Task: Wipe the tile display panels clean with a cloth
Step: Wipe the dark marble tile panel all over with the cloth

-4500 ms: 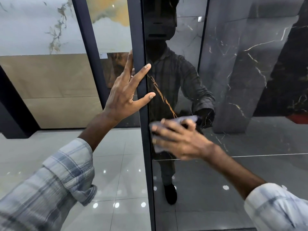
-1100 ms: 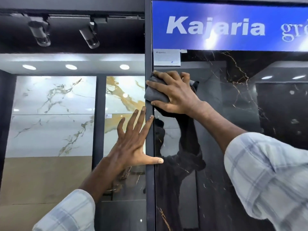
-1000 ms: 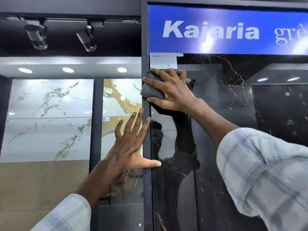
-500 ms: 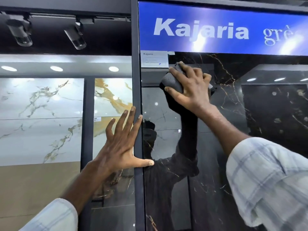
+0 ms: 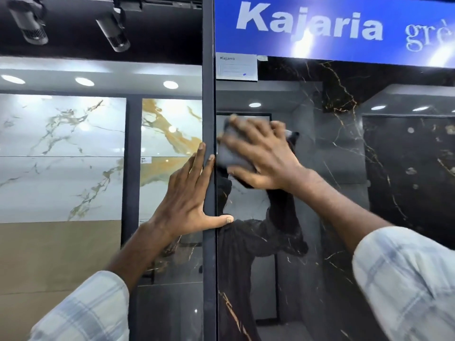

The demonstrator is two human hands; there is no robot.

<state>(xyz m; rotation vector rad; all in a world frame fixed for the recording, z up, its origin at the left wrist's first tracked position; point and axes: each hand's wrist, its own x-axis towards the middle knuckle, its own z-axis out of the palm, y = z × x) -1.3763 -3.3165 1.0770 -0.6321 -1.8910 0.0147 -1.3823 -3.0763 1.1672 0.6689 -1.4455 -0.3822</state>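
A glossy black tile panel [image 5: 344, 193] with gold veins fills the right half of the view and mirrors my arm. My right hand [image 5: 263, 153] presses a folded grey cloth [image 5: 230, 155] flat against the panel's upper left, fingers spread over it and slightly blurred. The panel's dark metal frame edge [image 5: 209, 267] runs vertically through the middle. My left hand [image 5: 189, 200] rests on that frame with straight fingers, the thumb reaching across onto the black tile.
A blue brand sign [image 5: 320, 28] tops the panel, with a small white label [image 5: 236, 67] below its left end. White and gold marble panels [image 5: 61, 156] stand behind on the left. Two black spotlights [image 5: 113, 33] hang overhead.
My right hand has slid the cloth down and to the left, from just under the white label toward the frame edge. The left hand stays on the frame.
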